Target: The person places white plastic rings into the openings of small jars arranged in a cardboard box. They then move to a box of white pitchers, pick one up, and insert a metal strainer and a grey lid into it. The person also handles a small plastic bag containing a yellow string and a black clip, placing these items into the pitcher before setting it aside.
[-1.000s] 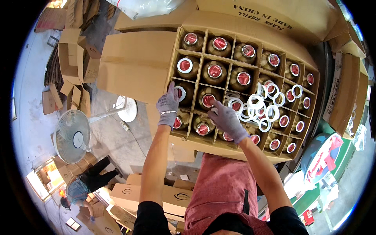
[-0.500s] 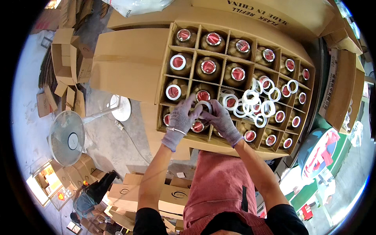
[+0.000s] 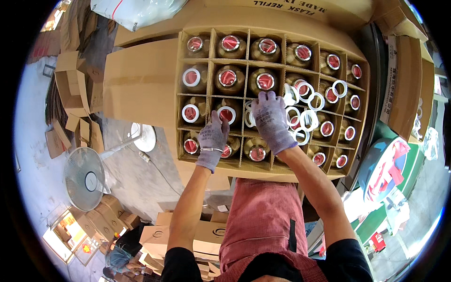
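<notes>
A divided carton (image 3: 211, 60) holds several brown glass flask refills, each with red showing in its mouth. My left hand (image 3: 213, 141), in a grey-purple glove with a thin white band at the wrist, rests by a flask (image 3: 226, 115) that wears a white ring. Its thumb and index finger are apart at the ring's edge. My gloved right hand (image 3: 273, 123) reaches palm-down over the carton beside a loose pile of white rings (image 3: 307, 120). Its fingers bend downward, so whether they pinch a ring is hidden. Another ringed flask (image 3: 190, 113) stands left of my left hand.
A pedestal fan (image 3: 84, 178) stands at left near flattened cardboard. On the right are an open carton (image 3: 408, 89) and a blue tub (image 3: 380, 164) with pink pieces. A plastic bag (image 3: 136, 10) lies at the back. Another person (image 3: 123, 254) bends at lower left.
My hands have parted from the flask where they met around a white ring, which now sits on that flask's mouth. My right hand has moved toward the ring pile. The view has shifted.
</notes>
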`<state>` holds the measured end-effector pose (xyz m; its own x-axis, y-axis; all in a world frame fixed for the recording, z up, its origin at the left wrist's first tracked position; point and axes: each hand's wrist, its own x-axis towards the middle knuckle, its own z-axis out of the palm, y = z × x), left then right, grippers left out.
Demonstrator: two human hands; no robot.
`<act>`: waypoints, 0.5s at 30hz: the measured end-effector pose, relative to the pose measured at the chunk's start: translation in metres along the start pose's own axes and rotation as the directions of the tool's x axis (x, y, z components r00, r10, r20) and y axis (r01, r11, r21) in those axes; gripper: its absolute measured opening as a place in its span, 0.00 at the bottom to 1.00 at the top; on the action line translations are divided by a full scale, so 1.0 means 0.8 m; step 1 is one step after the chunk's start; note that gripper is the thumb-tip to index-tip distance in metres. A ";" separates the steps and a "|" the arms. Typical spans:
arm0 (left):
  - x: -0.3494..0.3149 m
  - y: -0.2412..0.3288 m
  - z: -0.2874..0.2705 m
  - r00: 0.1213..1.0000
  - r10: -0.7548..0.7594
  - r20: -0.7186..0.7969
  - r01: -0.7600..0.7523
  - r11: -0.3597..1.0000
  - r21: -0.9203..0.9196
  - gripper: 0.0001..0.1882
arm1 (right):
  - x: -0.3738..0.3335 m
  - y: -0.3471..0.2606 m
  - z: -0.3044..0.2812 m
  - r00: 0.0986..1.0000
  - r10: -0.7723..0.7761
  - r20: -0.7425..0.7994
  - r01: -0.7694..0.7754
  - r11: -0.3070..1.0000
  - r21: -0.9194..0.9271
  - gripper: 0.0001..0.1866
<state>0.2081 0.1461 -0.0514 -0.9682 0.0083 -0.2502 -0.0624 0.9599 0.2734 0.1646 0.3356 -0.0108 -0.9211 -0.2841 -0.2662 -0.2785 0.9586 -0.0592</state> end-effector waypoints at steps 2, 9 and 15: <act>0.001 -0.002 0.008 1.000 -0.030 0.009 0.030 1.000 0.003 0.23 | 0.004 0.002 0.009 0.997 -0.047 0.067 0.046 0.999 0.013 0.09; 0.011 0.047 -0.042 0.994 0.104 -0.022 -0.099 0.981 0.165 0.21 | -0.017 0.020 0.005 0.995 -0.091 0.029 0.090 0.995 0.037 0.09; -0.020 0.075 0.009 0.926 0.340 -0.164 -0.328 0.940 0.096 0.17 | -0.019 0.030 0.029 0.986 -0.155 -0.064 0.154 0.988 -0.013 0.08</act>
<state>0.2218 0.2059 -0.0375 -0.9574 0.2883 0.0135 0.2824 0.9261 0.2500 0.1784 0.3635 -0.0303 -0.8823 -0.4298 -0.1918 -0.4209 0.9029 -0.0873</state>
